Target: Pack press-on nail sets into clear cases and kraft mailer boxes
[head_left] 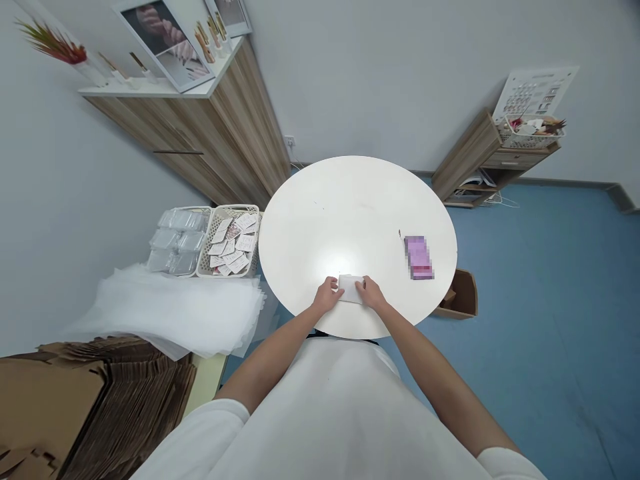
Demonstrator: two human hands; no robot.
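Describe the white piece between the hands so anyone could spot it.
Find the white table. At its near edge, the left hand and right hand touch a small, flat white piece. Unlike the purple item to its right, it is plain white.

This looks like a small packing workroom: stacked flat brown cardboard sheets (145, 393), translucent white wrapping sheets (175, 312) and printed white paper cards (231, 247) heaped in a white perforated plastic basket (255, 257) supply the evidence.

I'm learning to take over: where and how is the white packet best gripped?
Probably pinch the packet at its far edge, from across the table: the left hand and right hand take up its two sides, leaving that edge exposed.
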